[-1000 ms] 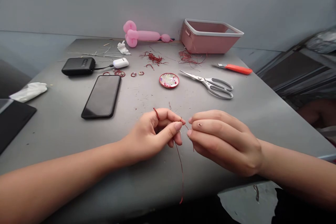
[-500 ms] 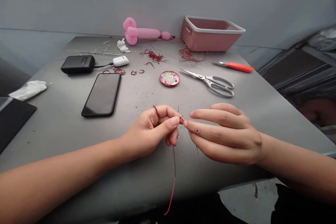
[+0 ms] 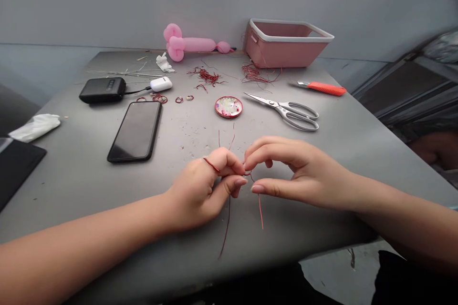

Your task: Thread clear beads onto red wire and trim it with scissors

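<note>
My left hand [image 3: 200,190] pinches a thin dark red cord [image 3: 261,212] between thumb and index finger. One strand hangs below this hand, another dangles under my right thumb, and thin ends stick up behind the knuckles. A loop of red cord [image 3: 211,164] lies across the left index finger. My right hand [image 3: 307,171] is just to the right, thumb and index finger apart. Its index fingertip meets the left fingertips at the cord. Whether it touches the cord itself is hard to see. Beyond the hands lies a small round dish [image 3: 228,107] of pale and pink beads.
Grey scissors [image 3: 284,110] and a red-handled cutter [image 3: 324,88] lie to the right. A phone [image 3: 135,131], a black power bank [image 3: 102,90] and a white case [image 3: 161,84] are left. Behind stand a pink basket [image 3: 282,53], red cord scraps [image 3: 206,76] and a pink balloon [image 3: 198,45].
My right hand has turned and spread its thumb from its index finger, letting its pinch go. The left hand has tilted and shifted slightly down; cord ends now show above it.
</note>
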`<state>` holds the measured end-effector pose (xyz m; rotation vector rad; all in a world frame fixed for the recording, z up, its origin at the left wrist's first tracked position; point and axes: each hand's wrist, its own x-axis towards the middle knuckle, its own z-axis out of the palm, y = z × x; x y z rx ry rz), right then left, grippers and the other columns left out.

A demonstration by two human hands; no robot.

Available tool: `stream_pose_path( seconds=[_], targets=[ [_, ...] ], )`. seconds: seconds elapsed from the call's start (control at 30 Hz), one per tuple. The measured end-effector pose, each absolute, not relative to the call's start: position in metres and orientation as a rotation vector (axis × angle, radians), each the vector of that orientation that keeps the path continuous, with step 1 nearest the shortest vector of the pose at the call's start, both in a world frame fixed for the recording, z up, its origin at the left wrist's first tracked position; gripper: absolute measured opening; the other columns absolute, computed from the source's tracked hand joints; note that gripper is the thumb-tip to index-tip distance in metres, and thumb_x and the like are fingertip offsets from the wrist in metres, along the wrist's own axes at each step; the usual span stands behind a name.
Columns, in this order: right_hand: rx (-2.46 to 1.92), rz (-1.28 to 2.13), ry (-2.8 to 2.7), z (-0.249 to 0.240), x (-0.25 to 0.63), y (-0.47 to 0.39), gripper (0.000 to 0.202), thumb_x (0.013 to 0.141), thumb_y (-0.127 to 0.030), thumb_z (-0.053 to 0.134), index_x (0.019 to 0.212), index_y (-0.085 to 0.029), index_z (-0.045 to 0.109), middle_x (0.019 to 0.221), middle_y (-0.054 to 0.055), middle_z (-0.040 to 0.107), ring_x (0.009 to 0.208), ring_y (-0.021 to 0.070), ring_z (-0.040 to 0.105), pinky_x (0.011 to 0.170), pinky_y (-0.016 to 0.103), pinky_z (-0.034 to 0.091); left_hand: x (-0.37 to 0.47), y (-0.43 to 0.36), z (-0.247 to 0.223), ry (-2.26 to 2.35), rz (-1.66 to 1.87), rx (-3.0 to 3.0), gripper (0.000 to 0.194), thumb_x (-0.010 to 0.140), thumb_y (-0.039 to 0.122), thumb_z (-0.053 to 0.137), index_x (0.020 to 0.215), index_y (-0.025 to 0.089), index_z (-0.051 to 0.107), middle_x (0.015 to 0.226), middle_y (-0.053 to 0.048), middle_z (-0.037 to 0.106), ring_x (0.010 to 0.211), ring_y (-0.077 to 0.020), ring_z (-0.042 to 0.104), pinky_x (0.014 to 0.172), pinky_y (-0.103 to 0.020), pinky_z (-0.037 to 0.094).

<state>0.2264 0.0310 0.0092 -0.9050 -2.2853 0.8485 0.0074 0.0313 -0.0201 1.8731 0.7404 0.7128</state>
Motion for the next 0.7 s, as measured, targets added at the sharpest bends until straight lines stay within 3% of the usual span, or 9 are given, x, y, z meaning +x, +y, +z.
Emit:
stream_pose_path(
  seconds=[0.23, 0.47, 0.7],
  targets=[
    [-0.837, 0.92, -2.236, 0.0048, 0.2268, 0.0308, 0.002, 0.086, -0.019, 0.068, 0.087, -0.021, 0.068, 0.093, 0.002, 0.067, 0.084, 0.0114, 0.064, 0.076, 0.025, 0.054, 0.0092, 0.0305, -0.0204, 0.604, 0.642, 1.662, 0.003, 0.095, 0.02, 0.046, 0.092, 0.02, 0.045, 0.067, 0.004, 0.054, 0.06, -0.0102, 0.05, 0.059, -0.024, 0.041],
    [-0.86, 1.282, -1.939, 0.0041, 0.2212, 0.0314, 0.005, 0.082, -0.02, 0.072, 0.08, -0.017, 0.069, 0.078, 0.002, 0.068, 0.07, 0.0108, 0.063, 0.062, 0.023, 0.052, 0.0126, 0.0296, -0.0166, 0.556, 0.609, 1.156, 0.025, 0.093, 0.041, 0.059, 0.093, 0.02, 0.045, 0.056, 0.008, 0.053, 0.054, -0.009, 0.048, 0.059, -0.024, 0.038],
    [-0.874, 1.453, -1.869, 0.0055, 0.2214, 0.03, 0.011, 0.087, -0.026, 0.065, 0.084, -0.015, 0.066, 0.084, 0.004, 0.066, 0.075, 0.0121, 0.062, 0.066, 0.026, 0.052, 0.0138, 0.0277, -0.0183, 0.553, 0.622, 1.169, 0.026, 0.092, 0.041, 0.06, 0.093, 0.02, 0.046, 0.059, 0.007, 0.056, 0.057, -0.0085, 0.051, 0.06, -0.023, 0.039]
  ],
)
